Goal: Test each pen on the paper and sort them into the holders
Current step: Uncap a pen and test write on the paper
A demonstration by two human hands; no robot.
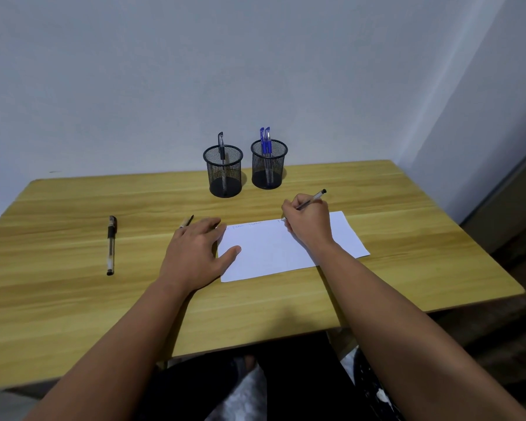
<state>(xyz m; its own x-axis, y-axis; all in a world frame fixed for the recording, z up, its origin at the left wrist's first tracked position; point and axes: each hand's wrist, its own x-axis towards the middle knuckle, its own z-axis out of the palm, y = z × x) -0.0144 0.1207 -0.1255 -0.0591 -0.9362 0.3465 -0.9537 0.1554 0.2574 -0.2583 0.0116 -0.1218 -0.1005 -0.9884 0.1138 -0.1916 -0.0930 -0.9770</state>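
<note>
A white sheet of paper (274,253) lies on the wooden table, with faint scribbles along its far edge. My right hand (308,221) grips a clear pen (315,196), tip down on the paper's far edge. My left hand (195,253) lies flat, fingers spread, thumb on the paper's left edge. A pen cap (187,221) pokes out beyond its fingertips. A black-capped pen (111,244) lies on the table to the left. Two black mesh holders stand at the back: the left holder (223,174) has one black pen, the right holder (268,167) has two blue pens.
The wooden table (73,299) stands against a pale wall. Its right edge runs near a wall corner. My legs and the floor show below the table's near edge.
</note>
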